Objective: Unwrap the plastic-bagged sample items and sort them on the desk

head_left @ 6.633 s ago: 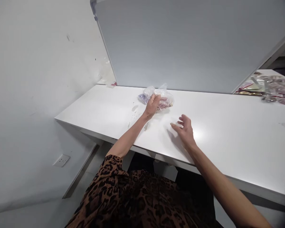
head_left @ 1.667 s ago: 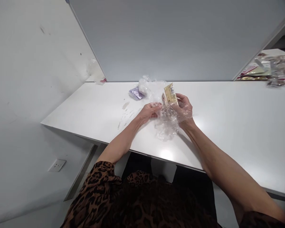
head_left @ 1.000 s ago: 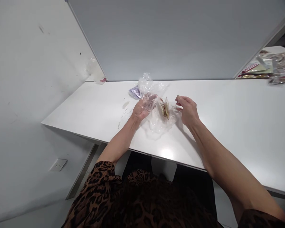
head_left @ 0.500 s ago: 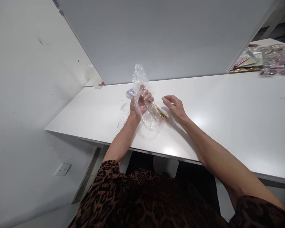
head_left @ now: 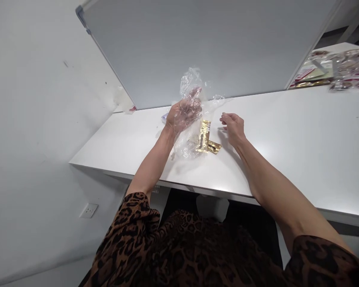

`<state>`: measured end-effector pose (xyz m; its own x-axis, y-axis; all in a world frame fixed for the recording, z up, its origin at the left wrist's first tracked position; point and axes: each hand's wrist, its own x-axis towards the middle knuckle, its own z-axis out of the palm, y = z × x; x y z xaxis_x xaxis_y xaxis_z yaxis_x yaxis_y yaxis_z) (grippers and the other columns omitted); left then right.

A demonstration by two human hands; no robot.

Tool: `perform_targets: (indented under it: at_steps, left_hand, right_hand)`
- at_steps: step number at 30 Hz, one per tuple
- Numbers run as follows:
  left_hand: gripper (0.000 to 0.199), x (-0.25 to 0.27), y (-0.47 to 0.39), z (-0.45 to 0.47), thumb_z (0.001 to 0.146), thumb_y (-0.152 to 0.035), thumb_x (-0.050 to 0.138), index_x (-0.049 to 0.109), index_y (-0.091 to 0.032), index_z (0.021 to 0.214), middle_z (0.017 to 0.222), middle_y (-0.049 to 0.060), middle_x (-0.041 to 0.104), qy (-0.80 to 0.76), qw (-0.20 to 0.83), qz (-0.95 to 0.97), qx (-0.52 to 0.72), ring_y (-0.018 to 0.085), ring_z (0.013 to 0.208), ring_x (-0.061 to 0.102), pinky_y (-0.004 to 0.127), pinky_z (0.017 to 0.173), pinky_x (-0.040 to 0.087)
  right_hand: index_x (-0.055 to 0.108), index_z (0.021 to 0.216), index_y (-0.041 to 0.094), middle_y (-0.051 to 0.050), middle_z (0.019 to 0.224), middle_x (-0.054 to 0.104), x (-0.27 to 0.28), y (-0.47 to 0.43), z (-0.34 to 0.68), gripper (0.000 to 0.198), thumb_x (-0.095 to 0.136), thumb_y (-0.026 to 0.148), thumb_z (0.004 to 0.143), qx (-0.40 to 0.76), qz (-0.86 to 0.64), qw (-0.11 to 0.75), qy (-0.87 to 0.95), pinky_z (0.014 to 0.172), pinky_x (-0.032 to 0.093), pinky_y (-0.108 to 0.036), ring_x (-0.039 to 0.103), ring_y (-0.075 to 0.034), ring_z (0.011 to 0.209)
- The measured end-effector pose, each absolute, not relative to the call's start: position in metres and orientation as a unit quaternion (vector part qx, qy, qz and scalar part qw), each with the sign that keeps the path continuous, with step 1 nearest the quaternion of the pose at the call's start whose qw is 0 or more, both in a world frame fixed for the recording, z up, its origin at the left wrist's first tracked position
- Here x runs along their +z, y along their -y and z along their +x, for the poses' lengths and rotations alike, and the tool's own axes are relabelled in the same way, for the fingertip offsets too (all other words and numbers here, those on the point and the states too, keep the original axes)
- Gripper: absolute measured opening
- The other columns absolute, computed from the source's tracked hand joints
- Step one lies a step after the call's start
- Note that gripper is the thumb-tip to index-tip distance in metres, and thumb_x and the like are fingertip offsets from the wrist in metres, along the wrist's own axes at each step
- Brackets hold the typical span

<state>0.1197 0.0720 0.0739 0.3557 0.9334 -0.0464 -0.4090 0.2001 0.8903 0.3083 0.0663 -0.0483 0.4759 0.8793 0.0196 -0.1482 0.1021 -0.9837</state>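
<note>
My left hand [head_left: 187, 111] is behind or inside a crumpled clear plastic bag [head_left: 189, 148], which covers its fingers. Through the film the fingers look stretched and apart. Just below and to its right, a gold-wrapped packet [head_left: 203, 136] stands tilted against the bag. Another gold packet [head_left: 214, 147] lies on the white table beside it. My right hand [head_left: 233, 126] hovers to the right of the packets, its fingers bent and the fingertips close together. Whether a bit of film is between those fingertips is too faint to make out.
A small purple packet [head_left: 164, 117] lies partly hidden behind my left wrist. A grey panel [head_left: 215, 48] rises along the table's back edge. Many wrapped packets [head_left: 347, 69] are piled at the far right, beyond the panel. A white wall [head_left: 48, 119] bounds the left side.
My left hand and the bag have risen and shifted right, and the fingers have spread. A gold packet now shows upright in front. My right hand has moved right, its fingertips drawn together.
</note>
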Motion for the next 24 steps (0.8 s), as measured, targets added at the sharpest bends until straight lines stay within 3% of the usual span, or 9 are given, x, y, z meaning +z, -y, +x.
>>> perform_targets:
  at_steps: [9,13,18,21,24]
  left_hand:
    - [0.034,0.103,-0.066,0.104,0.106,-0.015,0.038,0.068,-0.019,0.123,0.075,-0.002,0.052,-0.277,0.644,0.471,0.536,0.008,0.059,0.059,0.020,0.065,0.049]
    - [0.044,0.130,-0.062,0.084,0.110,-0.019,0.028,0.069,-0.025,0.125,0.081,-0.001,0.057,-0.247,0.552,0.501,0.619,0.009,0.060,0.054,0.020,0.059,0.047]
    - [0.039,0.152,-0.071,0.022,0.114,-0.025,0.031,0.061,-0.026,0.138,0.089,-0.002,0.061,-0.302,0.456,0.458,0.701,0.007,0.073,0.060,0.017,0.067,0.050]
    - [0.036,0.146,-0.087,-0.042,0.114,-0.029,0.035,0.054,-0.024,0.144,0.093,-0.005,0.061,-0.349,0.404,0.395,0.748,0.004,0.063,0.055,0.015,0.066,0.045]
    - [0.030,0.126,-0.099,-0.113,0.110,-0.028,0.040,0.053,-0.025,0.136,0.084,-0.007,0.057,-0.444,0.296,0.324,0.781,0.004,0.053,0.047,0.017,0.056,0.037]
  right_hand:
    - [0.063,0.080,0.020,0.000,0.085,0.066,-0.049,-0.066,0.309,0.025,0.074,0.037,0.094,0.388,-0.545,0.647,0.364,0.084,0.049,-0.032,0.055,-0.015,0.081]
    - [0.062,0.080,0.020,0.001,0.083,0.065,-0.054,-0.069,0.309,0.025,0.074,0.038,0.094,0.378,-0.550,0.646,0.371,0.083,0.048,-0.031,0.055,-0.015,0.081]
    - [0.062,0.080,0.020,0.000,0.083,0.066,-0.055,-0.069,0.310,0.022,0.072,0.034,0.094,0.373,-0.549,0.650,0.371,0.082,0.047,-0.031,0.056,-0.015,0.080]
    - [0.064,0.080,0.020,-0.001,0.084,0.067,-0.057,-0.071,0.311,0.020,0.071,0.032,0.093,0.375,-0.547,0.650,0.371,0.080,0.047,-0.030,0.057,-0.015,0.080]
    - [0.065,0.080,0.020,-0.002,0.083,0.068,-0.064,-0.073,0.310,0.023,0.073,0.038,0.091,0.367,-0.542,0.653,0.380,0.079,0.048,-0.032,0.057,-0.017,0.080]
